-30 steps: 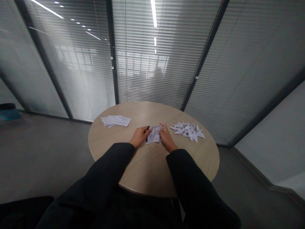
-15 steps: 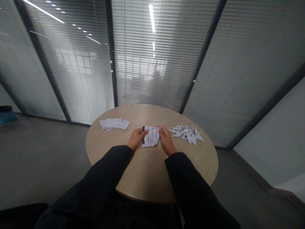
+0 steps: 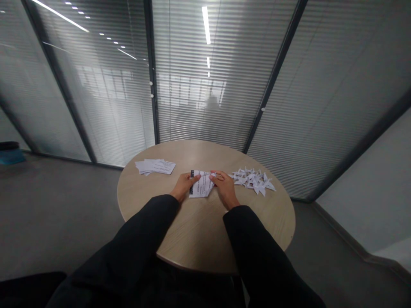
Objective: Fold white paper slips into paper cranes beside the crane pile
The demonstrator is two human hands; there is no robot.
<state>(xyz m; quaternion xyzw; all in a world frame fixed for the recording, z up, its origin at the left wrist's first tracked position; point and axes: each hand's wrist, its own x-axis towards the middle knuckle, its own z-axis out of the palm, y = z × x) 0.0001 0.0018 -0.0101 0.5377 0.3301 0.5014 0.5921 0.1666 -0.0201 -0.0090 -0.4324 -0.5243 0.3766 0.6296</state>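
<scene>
A sheet of printed white paper (image 3: 201, 186) is held between my two hands above the middle of the round table. My left hand (image 3: 184, 185) grips its left edge, thumb on top beside a dark printed strip. At the right edge, my right hand (image 3: 224, 186) pinches the paper's upper corner, where it looks partly folded. Just beyond my right hand lies a pile of small folded white paper figures with pointed ends (image 3: 254, 180). To the left of my left hand is a loose stack of printed paper sheets (image 3: 155, 166).
The round wooden table (image 3: 195, 231) stands in front of a glass partition with blinds (image 3: 199, 115). A blue and black object (image 3: 11, 153) sits on the floor at far left. A white wall (image 3: 379, 184) rises on the right.
My right thumb has moved left over the paper's right side, and the right fingers now press on its upper corner. The paper's left edge has shifted slightly left.
</scene>
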